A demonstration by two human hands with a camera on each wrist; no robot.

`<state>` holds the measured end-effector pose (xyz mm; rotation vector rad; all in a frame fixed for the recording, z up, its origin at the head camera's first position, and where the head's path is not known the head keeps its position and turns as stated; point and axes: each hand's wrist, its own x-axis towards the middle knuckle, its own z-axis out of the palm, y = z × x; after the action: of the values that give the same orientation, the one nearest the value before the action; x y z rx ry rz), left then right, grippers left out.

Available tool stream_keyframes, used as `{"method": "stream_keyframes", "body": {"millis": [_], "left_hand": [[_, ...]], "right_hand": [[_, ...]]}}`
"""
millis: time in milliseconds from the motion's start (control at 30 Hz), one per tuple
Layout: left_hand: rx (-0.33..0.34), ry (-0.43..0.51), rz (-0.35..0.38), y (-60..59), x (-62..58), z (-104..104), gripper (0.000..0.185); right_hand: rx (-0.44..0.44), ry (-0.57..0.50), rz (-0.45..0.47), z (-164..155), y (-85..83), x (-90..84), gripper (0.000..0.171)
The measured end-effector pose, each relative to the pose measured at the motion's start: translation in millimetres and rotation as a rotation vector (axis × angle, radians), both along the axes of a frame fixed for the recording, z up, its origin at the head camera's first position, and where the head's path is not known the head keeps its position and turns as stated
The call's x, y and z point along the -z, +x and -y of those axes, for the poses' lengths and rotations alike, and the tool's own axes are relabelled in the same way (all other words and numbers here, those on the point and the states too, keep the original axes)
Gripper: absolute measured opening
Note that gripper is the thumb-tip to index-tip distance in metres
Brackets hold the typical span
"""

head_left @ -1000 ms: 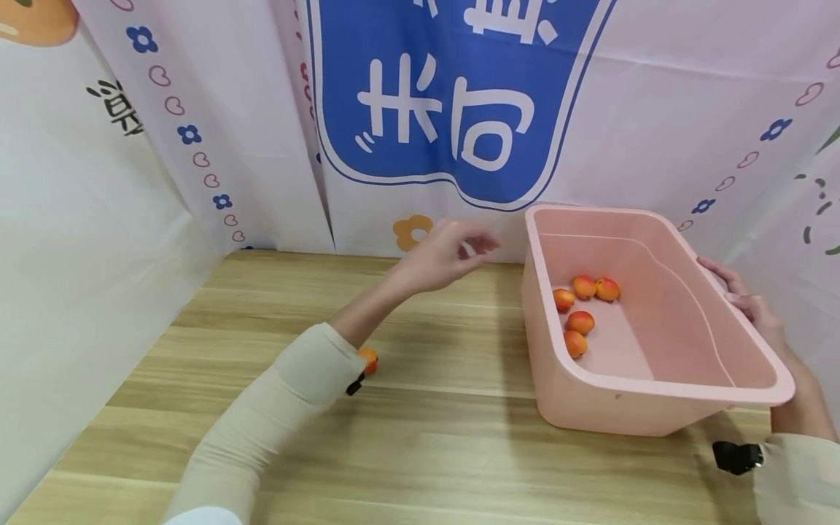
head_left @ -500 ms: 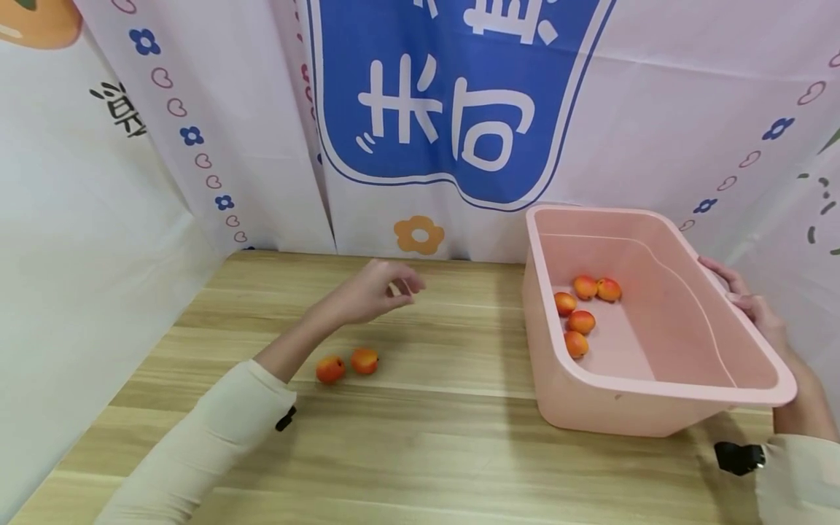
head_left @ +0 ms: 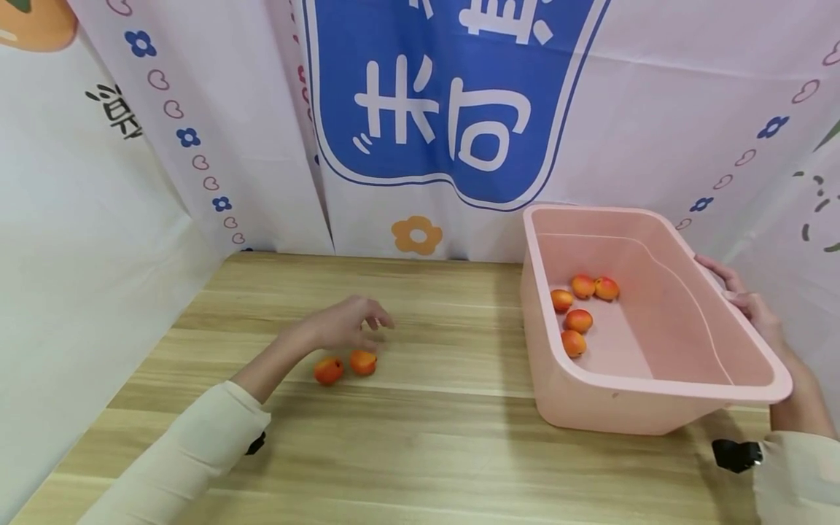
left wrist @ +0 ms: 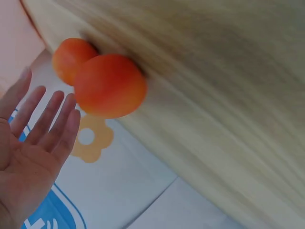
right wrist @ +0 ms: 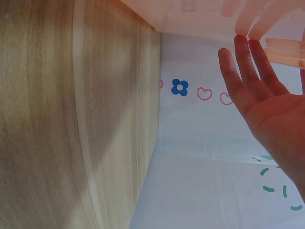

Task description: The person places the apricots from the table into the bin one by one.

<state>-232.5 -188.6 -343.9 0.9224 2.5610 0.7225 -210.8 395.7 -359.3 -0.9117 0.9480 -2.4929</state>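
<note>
In the head view, two small orange-red, mango-like fruits lie close together on the table, a left fruit (head_left: pixel 328 370) and a right fruit (head_left: pixel 363 362). My left hand (head_left: pixel 344 323) hovers just behind and above them, fingers spread and holding nothing. The left wrist view shows its palm (left wrist: pixel 35 155) beside the nearer fruit (left wrist: pixel 110 86). A pink plastic tub (head_left: pixel 541 313) stands at the right with several like fruits (head_left: pixel 579 321) inside. My right hand (head_left: pixel 755 310) is at the tub's right rim. In the right wrist view its straight fingers (right wrist: pixel 248 67) touch the outer wall.
A light wooden table (head_left: pixel 420 452) carries everything. Printed white cloth (head_left: pixel 262 146) hangs behind it and along both sides. Black wrist cameras (head_left: pixel 736 456) sit at both cuffs.
My left hand has moved left and down from near the tub to just over the two fruits, its forearm uncovering them. The right hand and tub stay in place.
</note>
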Motion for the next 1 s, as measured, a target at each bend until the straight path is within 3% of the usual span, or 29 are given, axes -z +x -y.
{"method": "stream_keyframes", "body": {"millis": [133, 267, 400, 767, 1000], "left_hand": [[-0.005, -0.064, 0.051, 1.4, 6.3, 2.0, 0.046], [0.005, -0.092, 0.073, 1.7, 10.5, 3.5, 0.050], [-0.011, -0.110, 0.099, 3.6, 11.5, 3.8, 0.050], [0.010, -0.116, 0.073, 3.1, 13.0, 5.9, 0.024], [0.027, -0.119, 0.045, 3.1, 12.2, 7.8, 0.021]], "right_hand": [[0.003, -0.005, 0.014, 2.0, 1.4, -1.4, 0.074], [0.076, 0.061, -0.006, 3.8, 4.2, -2.9, 0.077], [0.094, 0.079, -0.009, 3.8, 5.0, -3.0, 0.076], [0.080, 0.085, -0.012, 2.0, 4.7, -3.3, 0.078], [0.077, 0.102, -0.007, 0.6, 4.0, -2.6, 0.077]]}}
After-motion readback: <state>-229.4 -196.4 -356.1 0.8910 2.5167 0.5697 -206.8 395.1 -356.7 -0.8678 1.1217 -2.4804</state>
